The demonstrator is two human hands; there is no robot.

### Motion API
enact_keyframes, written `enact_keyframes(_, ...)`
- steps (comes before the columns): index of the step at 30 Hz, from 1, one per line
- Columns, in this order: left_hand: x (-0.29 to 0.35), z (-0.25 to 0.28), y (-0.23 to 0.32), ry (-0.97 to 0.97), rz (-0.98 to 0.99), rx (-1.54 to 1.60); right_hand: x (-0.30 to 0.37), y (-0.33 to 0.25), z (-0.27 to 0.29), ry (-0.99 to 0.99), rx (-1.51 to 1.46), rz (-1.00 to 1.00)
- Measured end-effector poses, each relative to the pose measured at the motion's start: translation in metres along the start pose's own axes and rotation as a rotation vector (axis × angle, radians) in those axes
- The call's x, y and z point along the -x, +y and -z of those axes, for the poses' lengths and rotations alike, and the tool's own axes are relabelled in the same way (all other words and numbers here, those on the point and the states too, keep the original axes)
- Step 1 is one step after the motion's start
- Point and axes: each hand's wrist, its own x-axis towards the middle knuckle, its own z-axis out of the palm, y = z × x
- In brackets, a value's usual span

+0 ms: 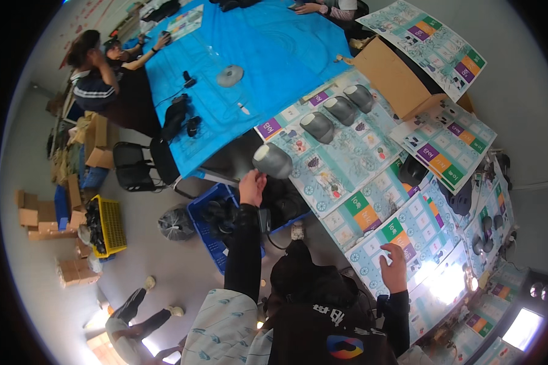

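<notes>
At the left edge of the table (341, 182), my left hand (251, 187) is raised with its fingers closed around the near end of a grey computer mouse (273, 160), which I hold just off the corner of a printed sheet (332, 167). Farther along that same sheet three more grey mice (340, 111) lie in a slanting row, one beside the next, well apart from the one I hold. My right hand (394, 266) rests near me on another printed sheet (408, 228) with coloured squares, its fingers spread flat and holding nothing. Below my left arm on the floor stands a blue crate (210, 234) with dark things inside, and a dark bag (175, 223) sits just left of it. Farther left is a yellow basket (111, 225). Beyond, a table under a blue cloth (249, 67) carries one more grey mouse (230, 75), and other people sit at its far side.
</notes>
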Motion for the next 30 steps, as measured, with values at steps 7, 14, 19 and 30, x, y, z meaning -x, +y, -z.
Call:
enact_keyframes(7, -0.117, -0.056, 0.016, -0.083, 0.070, -0.232, -0.039, -0.065, -0.018, -0.003, 0.051, -0.179)
enact_keyframes(14, -0.143, -0.058, -0.042, -0.116, 0.158, -0.225, -0.067, -0.097, -0.023, -0.003, 0.078, -0.192)
enact_keyframes(19, -0.103, -0.001, -0.022, -0.154, 0.028, -0.168, -0.091, -0.121, -0.034, -0.168, -0.030, 0.015)
enact_keyframes(30, 0.302, 0.305, 0.108, 1.244, -0.683, -0.908, -0.067, -0.136, -0.047, -0.745, -0.345, 0.494)
